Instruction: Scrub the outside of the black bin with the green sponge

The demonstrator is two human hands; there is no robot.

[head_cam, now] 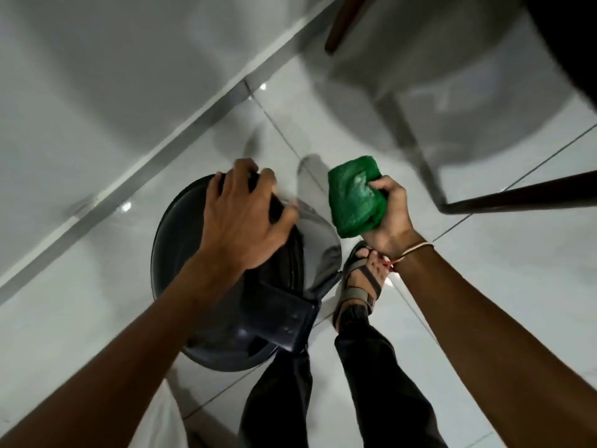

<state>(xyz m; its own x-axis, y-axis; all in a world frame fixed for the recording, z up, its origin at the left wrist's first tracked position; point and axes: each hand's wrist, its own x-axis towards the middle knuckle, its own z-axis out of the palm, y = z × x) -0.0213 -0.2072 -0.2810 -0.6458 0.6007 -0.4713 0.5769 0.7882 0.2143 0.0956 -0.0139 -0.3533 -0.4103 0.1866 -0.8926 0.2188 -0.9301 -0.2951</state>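
Observation:
The black bin [200, 318] stands on the white tiled floor below me, seen from above, with its swing lid and a flat hinge piece facing up. My left hand [242, 215] lies spread over the far side of the lid, fingers curled over its edge. My right hand [387, 215] holds the green sponge [352, 198], which is foamy on its face, in the air just right of the bin and apart from it.
My sandalled foot [358, 286] and dark trouser legs [371, 383] stand right beside the bin. A wall skirting [161, 156] runs diagonally behind it. Dark chair or table legs [517, 195] cross the floor at the upper right.

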